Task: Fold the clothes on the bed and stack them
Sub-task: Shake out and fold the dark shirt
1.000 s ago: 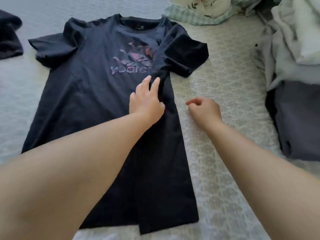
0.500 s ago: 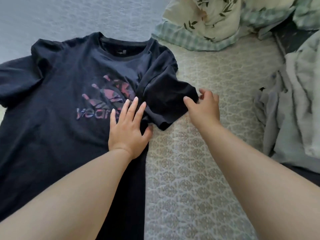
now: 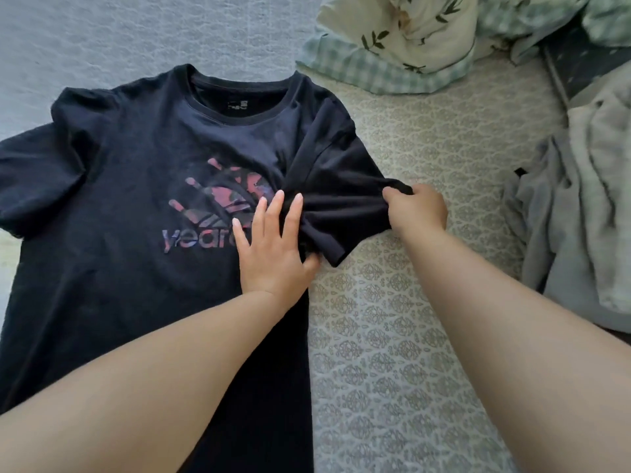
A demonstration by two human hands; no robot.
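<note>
Dark T-shirt (image 3: 129,206) spread front-up on the bed (image 3: 409,336) | left hand (image 3: 273,247) presses flat, fingers straight | right hand (image 3: 418,208) pinches the sleeve (image 3: 345,186) hem | cloth likely soft, light; best held at hems

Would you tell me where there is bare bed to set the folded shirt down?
Bare patterned cover lies between the black T-shirt and the grey clothes pile. The floral bedding crowds the top.

Right hand (image 3: 418,209) now gripping sleeve (image 3: 345,199)
</note>
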